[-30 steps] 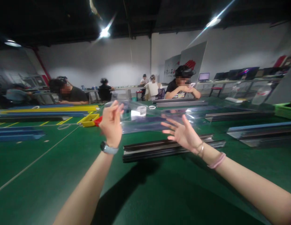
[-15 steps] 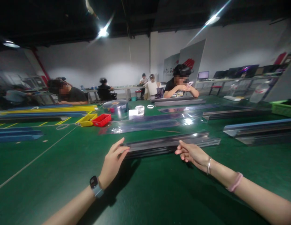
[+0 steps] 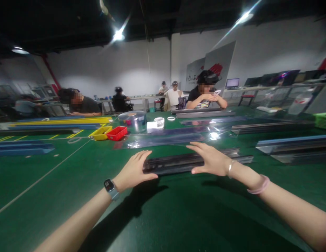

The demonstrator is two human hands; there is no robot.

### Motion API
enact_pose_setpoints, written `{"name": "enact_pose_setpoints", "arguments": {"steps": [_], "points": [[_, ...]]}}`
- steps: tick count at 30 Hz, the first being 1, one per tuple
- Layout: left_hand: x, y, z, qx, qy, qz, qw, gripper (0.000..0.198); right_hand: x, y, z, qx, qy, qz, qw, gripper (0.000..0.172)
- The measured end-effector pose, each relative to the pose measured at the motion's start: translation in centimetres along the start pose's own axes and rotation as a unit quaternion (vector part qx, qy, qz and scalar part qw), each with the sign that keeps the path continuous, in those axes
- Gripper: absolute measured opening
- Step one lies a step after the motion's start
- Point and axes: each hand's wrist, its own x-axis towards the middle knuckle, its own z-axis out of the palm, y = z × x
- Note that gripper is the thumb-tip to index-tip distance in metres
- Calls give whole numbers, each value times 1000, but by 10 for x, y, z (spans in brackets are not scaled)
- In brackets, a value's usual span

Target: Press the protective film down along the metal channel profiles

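Head view: your left hand (image 3: 130, 172) and right hand (image 3: 215, 160), fingers apart around dark profiles (image 3: 175, 166).
Film (image 3: 163, 139) and red tray (image 3: 119, 136) lie beyond.

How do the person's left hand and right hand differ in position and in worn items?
The left hand is at the left end of the black profiles; the right hand is farther along them, short of their right end. The left hand has a watch at its wrist; the right hand has a silvery bracelet and a pink band. Both are open, thumb apart from fingers.
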Motion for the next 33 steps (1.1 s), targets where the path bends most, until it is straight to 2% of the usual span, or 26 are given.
{"name": "enact_pose_setpoints", "arguments": {"steps": [2,5,8,15,22,33], "points": [[8,-4,9,25,-22,8,999,78,5,7,16,-65,-38,-31,997,90],[13,-8,22,43,-44,13,998,65,9,19,39,-93,-65,-42,993,85],[16,-10,32,58,-37,7,998,60,10,27,49,-95,-54,-43,993,79],[34,-9,46,54,0,38,998,56,8,45,48,-113,-20,-29,993,70],[54,2,63,34,33,48,998,56,0,70,43,-126,-7,-12,992,68],[42,-1,45,61,30,48,997,63,4,53,34,-159,0,-58,986,73]]}}
